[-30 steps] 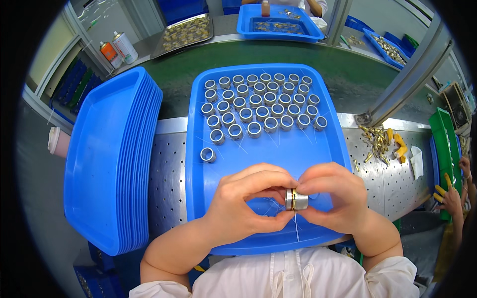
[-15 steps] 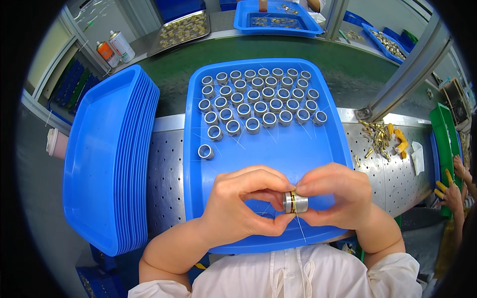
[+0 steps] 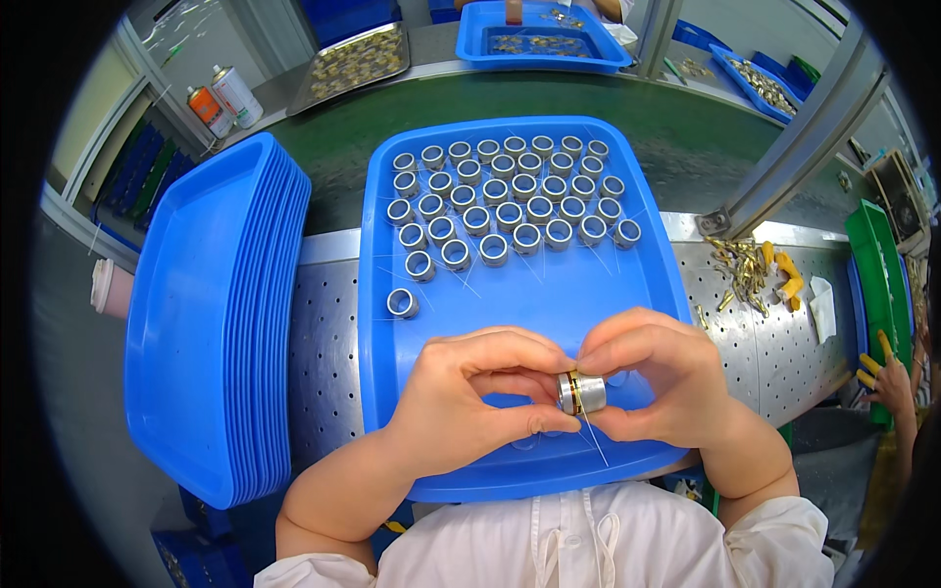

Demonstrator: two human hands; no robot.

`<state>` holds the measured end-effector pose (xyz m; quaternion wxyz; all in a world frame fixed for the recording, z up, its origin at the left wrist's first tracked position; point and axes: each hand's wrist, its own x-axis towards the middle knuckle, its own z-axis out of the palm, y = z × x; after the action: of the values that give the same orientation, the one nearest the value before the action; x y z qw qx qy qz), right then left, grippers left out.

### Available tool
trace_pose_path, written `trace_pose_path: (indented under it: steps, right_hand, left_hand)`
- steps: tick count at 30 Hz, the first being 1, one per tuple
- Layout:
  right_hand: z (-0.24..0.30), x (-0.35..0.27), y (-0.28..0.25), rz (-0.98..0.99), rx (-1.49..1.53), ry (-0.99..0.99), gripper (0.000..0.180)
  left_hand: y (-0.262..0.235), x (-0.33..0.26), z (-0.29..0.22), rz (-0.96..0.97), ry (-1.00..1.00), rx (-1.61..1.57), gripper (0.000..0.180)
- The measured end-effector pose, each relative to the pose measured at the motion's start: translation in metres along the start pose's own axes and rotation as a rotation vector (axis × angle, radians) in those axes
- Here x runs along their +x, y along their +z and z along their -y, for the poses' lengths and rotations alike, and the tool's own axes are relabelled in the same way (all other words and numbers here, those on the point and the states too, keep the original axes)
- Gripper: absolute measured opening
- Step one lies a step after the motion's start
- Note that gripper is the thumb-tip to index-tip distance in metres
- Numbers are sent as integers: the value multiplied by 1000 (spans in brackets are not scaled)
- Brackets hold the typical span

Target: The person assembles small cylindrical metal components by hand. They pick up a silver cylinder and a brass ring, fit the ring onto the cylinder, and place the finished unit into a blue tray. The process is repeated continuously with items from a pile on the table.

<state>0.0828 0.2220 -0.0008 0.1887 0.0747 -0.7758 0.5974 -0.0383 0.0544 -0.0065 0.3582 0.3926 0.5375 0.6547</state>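
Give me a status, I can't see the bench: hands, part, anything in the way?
Left hand and right hand both pinch one small metal ring above the blue tray. Rows of rings sit farther back. Nothing between.

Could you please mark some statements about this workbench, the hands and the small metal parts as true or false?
1. Both hands, left hand and right hand, hold one small metal ring between the fingertips. True.
2. The ring is held above a green tray. False: it is above the blue tray.
3. Rows of metal rings stand at the far end of that tray. True.
4. A stack of blue trays lies to the person's right. False: it lies to the left.
5. One single ring sits apart from the rows, nearer the person. True.
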Motion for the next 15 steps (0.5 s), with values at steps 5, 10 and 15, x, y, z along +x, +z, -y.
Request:
trace_pose_path:
  steps: [5, 10, 15]
  right_hand:
    - [1, 0, 0, 0, -123, -108, 38]
    - [4, -2, 3, -11, -143, -135, 39]
    - [4, -2, 3, -16, -168, -132, 39]
  left_hand:
    - [0, 0, 1, -17, -23, -32, 30]
    - [0, -2, 4, -26, 28, -67, 29]
    - [1, -1, 2, -40, -31, -36, 28]
